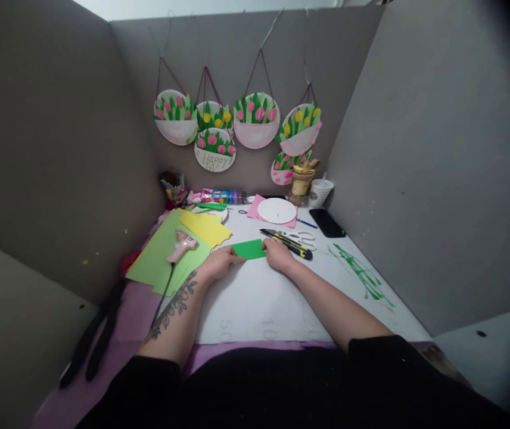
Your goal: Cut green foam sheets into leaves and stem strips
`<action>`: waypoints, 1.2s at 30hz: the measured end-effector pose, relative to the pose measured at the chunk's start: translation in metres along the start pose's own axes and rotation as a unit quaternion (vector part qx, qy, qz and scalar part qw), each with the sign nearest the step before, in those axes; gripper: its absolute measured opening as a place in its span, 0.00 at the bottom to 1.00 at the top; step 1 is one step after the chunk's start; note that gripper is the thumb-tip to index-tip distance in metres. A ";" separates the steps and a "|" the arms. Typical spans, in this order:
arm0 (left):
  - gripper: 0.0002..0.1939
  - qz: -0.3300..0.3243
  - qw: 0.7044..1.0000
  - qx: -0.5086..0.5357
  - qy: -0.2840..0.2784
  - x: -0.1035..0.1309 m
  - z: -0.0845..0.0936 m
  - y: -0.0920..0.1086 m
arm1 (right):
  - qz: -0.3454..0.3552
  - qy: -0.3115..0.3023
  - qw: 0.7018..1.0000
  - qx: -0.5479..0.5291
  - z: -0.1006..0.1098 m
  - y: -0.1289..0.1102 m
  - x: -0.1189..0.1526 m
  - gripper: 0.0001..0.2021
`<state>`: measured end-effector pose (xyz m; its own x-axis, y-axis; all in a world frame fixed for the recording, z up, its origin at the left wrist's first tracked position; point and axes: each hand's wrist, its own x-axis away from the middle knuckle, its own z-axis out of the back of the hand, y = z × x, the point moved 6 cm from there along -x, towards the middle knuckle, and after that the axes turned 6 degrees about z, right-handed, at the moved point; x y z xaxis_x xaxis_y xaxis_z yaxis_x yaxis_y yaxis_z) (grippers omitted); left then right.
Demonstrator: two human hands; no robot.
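Green paper (pixel 250 249) lies betw. the two hands on the white desk (pixel 246 304), a small flat rect. w/ its long axis running L–R, approx. square across the body, R end tipped a touch farther away than the L. Left grip (pixel 220 262) is on the L end, thumb reaching R over the near corner, fingers on the same end; can't tell if it pinches or just presses. Right grip (pixel 278 254) is closed on the R end, fingertips and thumb at its edge. Just beyond & R of the right grip: box cutter (pixel 300 247), blk/yellow, and scissors (pixel 306 237) w/ white handles, lying close tog. Farther out past both grips, a white disc (pixel 277 210) sits on pink paper (pixel 255 206), w/ a blue pen (pixel 307 223) off its R side. Well R of the right grip: a loose bunch of thin green strips (pixel 361 274); beyond those, a blk phone (pixel 327 223). L of the left grip: pink glue gun (pixel 182 246), cord trailing twd the body, on light-green sheets (pixel 154 256), w/ yellow sheets (pixel 205 227) overlapping them on the far side. Way beyond the grips, paper-plate tulip baskets (pixel 256 134) hang on the grey panel (pixel 148 47).
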<state>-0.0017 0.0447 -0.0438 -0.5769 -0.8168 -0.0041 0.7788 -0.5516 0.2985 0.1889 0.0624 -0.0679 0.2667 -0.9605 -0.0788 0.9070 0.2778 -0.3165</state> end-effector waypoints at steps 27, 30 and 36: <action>0.20 0.132 0.988 -0.079 -0.029 0.019 0.017 0.000 | 0.107 -0.035 0.985 0.132 0.021 -0.029 0.033 0.16; 0.20 0.167 0.980 -0.096 -0.052 0.026 0.021 -0.008 | 0.091 -0.052 0.985 0.140 0.024 -0.024 0.033 0.15; 0.14 0.197 0.976 -0.071 -0.060 0.026 0.023 -0.012 | 0.092 -0.065 0.983 0.144 0.027 -0.024 0.032 0.15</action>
<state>-0.0320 0.0340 -0.0255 -0.2440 -0.9491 0.1993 0.9674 -0.2237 0.1187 0.1840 0.0255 -0.0375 0.4569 -0.8893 0.0170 0.8894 0.4565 -0.0265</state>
